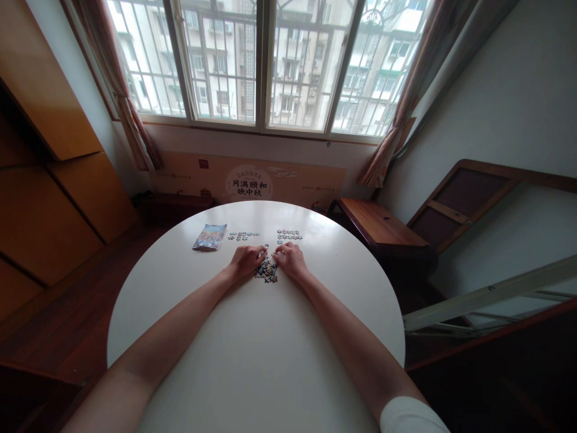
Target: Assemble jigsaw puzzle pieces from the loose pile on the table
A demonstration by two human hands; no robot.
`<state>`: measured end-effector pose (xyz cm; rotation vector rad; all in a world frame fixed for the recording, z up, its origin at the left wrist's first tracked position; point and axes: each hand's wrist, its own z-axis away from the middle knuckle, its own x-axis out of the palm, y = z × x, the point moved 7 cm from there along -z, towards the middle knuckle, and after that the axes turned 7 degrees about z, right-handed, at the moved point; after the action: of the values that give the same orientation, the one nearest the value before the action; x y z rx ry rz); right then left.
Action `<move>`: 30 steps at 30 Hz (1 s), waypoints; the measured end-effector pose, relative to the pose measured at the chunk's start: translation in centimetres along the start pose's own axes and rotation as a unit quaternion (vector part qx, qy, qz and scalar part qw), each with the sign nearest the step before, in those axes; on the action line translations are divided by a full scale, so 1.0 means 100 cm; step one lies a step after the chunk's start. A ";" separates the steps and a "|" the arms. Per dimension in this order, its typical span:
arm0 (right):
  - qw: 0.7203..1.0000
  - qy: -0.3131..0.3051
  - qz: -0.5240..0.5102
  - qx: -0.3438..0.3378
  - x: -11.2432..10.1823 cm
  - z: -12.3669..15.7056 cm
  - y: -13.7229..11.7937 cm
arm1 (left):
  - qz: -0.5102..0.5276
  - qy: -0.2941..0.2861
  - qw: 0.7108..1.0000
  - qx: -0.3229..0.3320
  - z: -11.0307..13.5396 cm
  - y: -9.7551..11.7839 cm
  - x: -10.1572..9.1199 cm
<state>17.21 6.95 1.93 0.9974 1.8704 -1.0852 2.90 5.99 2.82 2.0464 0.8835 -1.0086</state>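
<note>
Both my hands rest on a round white table, either side of a small cluster of joined puzzle pieces. My left hand has its fingers curled at the cluster's left edge. My right hand is curled too, its fingertips at the cluster's upper right. What each pinches is too small to make out. Beyond the hands lie two groups of loose puzzle pieces, one on the left and one on the right. A printed puzzle packet lies flat to the far left.
A wooden side table stands right of the round table, with a framed panel leaning on the wall. Wooden cabinets fill the left side. A barred window with curtains is ahead, above a cardboard sheet.
</note>
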 end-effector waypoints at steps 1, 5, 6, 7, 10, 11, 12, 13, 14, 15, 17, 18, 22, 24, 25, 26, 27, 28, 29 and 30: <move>1.000 0.002 -0.002 0.000 0.000 0.000 0.000 | -0.001 0.000 1.000 0.000 0.000 0.000 0.000; 0.999 0.006 -0.051 0.000 0.001 -0.002 0.003 | -0.009 -0.005 1.000 -0.006 0.000 0.000 0.000; 0.997 0.004 -0.071 0.001 0.002 -0.002 0.004 | -0.008 -0.007 1.000 -0.009 0.000 0.000 0.000; 0.996 0.000 -0.092 0.002 0.003 -0.002 0.005 | -0.007 -0.008 1.000 -0.011 0.000 0.000 0.000; 0.988 -0.004 -0.153 0.002 0.007 -0.003 0.007 | -0.002 -0.010 1.000 -0.013 0.000 0.000 0.000; 0.985 0.000 -0.174 0.000 0.007 -0.004 0.007 | 0.000 -0.011 1.000 -0.012 0.000 0.000 0.000; 0.980 0.007 -0.197 -0.003 0.007 -0.005 0.007 | 0.003 -0.011 1.000 -0.012 0.000 0.000 -0.001; 0.975 0.016 -0.221 -0.006 0.006 -0.006 0.006 | 0.006 -0.011 1.000 -0.012 0.000 0.000 -0.001; 0.968 0.026 -0.248 -0.008 0.005 -0.007 0.006 | 0.010 -0.011 1.000 -0.012 0.000 0.000 -0.002; 0.960 0.033 -0.277 -0.009 0.005 -0.008 0.005 | 0.015 -0.011 1.000 -0.013 0.000 0.001 -0.002; 0.940 0.035 -0.339 -0.003 0.005 -0.010 0.004 | 0.024 -0.013 1.000 -0.013 0.000 0.001 -0.003; 0.930 0.029 -0.366 0.003 0.006 -0.011 0.004 | 0.027 -0.013 0.999 -0.012 0.000 0.002 -0.004; 0.905 0.007 -0.425 0.024 0.008 -0.010 0.003 | 0.031 -0.010 0.999 -0.010 0.001 0.004 -0.005; 0.899 0.000 -0.438 0.030 0.009 -0.010 0.004 | 0.033 -0.012 0.999 -0.008 0.001 0.005 -0.004; 0.897 -0.003 -0.441 0.030 0.010 -0.010 0.005 | 0.034 -0.013 0.999 -0.006 0.001 0.005 -0.004; 0.897 -0.007 -0.441 0.030 0.010 -0.010 0.005 | 0.035 -0.014 0.999 -0.003 0.001 0.006 -0.004; 0.897 -0.009 -0.440 0.029 0.011 -0.010 0.005 | 0.037 -0.014 0.999 0.000 0.001 0.006 -0.003; 0.898 -0.010 -0.439 0.028 0.011 -0.010 0.005 | 0.038 -0.015 0.999 0.004 0.001 0.006 -0.003; 0.899 -0.011 -0.438 0.027 0.011 -0.010 0.005 | 0.040 -0.016 0.999 0.009 0.001 0.007 -0.003; 0.898 -0.012 -0.438 0.026 0.011 -0.010 0.004 | 0.042 -0.018 0.999 0.013 0.001 0.007 -0.002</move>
<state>16.92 8.26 1.17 0.0995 2.3325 -1.6310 3.32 5.46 3.16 2.0632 0.7634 -1.0140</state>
